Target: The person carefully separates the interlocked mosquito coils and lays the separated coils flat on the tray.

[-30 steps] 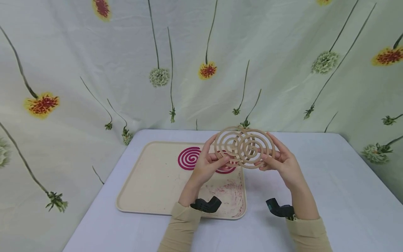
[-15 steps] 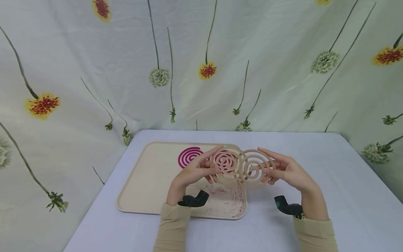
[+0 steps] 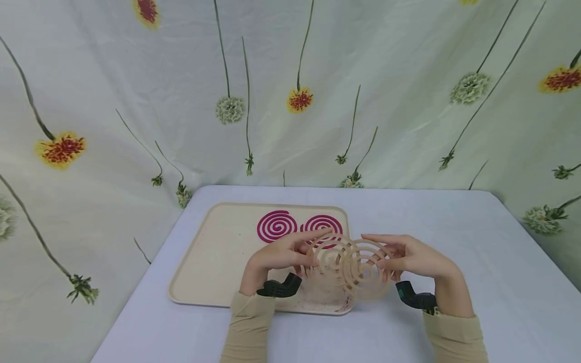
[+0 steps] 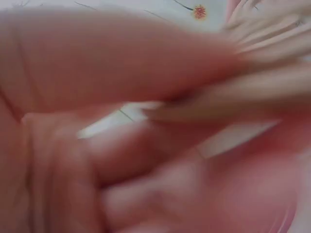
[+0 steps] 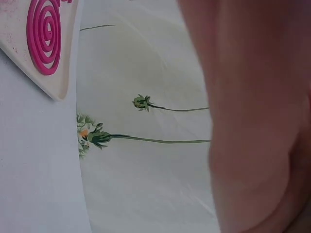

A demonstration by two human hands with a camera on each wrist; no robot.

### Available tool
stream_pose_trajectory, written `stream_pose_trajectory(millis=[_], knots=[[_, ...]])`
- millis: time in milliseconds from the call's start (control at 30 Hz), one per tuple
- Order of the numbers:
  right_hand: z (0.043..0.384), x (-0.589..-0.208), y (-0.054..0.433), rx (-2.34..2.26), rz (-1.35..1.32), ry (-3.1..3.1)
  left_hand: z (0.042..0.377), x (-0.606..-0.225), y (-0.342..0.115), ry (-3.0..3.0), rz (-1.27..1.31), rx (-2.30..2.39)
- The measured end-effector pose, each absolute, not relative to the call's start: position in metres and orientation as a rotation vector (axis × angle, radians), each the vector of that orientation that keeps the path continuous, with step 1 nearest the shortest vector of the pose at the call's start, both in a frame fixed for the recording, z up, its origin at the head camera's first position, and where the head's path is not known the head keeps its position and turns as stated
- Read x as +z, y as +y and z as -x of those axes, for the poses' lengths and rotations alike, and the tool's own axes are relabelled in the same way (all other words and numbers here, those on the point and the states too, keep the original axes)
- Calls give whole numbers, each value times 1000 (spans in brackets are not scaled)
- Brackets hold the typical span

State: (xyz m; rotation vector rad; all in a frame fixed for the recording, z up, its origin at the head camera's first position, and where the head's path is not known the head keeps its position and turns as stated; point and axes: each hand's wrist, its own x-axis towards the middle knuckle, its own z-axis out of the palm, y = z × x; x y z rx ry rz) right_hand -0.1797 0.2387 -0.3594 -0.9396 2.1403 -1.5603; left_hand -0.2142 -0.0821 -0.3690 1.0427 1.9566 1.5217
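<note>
Two tan spirals, shaped like mosquito coils, hang side by side between the hands over the tray's right side, overlapping in the head view and blurred. The left hand point(image 3: 281, 254) pinches the left tan mosquito coil point(image 3: 333, 259) at its outer rim, thumb in front. On the other side, the right hand point(image 3: 415, 257) grips the right tan mosquito coil point(image 3: 365, 273) between thumb and fingers. The left wrist view catches a coil's blurred edge point(image 4: 243, 97) between thumb and fingers. Mostly the hand itself fills the right wrist view, where the held coil is hidden.
A beige tray point(image 3: 213, 262) lies on the white-covered table point(image 3: 445, 222). On it are two magenta mosquito coils, a left one point(image 3: 277, 227) and a right one point(image 3: 322, 222) partly behind the left hand. Reddish smears mark its front right corner. A flowered cloth point(image 3: 272, 151) hangs behind.
Both hands have come down and nearer the body with the tan mosquito coils, after first spreading slightly apart. More of the magenta coils now shows behind them.
</note>
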Motion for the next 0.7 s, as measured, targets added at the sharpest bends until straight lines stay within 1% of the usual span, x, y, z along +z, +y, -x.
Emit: stream_pose_trajectory(millis=[133, 233, 333, 433, 700], knots=[[183, -359, 229, -1968, 646, 2297, 217, -370, -74, 2043, -898, 1885], [186, -359, 219, -2331, 476, 2221, 217, -370, -63, 2038, -759, 2166], [188, -360, 211, -2505, 462, 2108, 217, -371, -51, 2003, -710, 2354], [190, -361, 206, -2528, 503, 2058, 216, -373, -41, 1963, -716, 2459], [191, -364, 203, -2523, 509, 2134, 214, -375, -31, 1807, -726, 2436]])
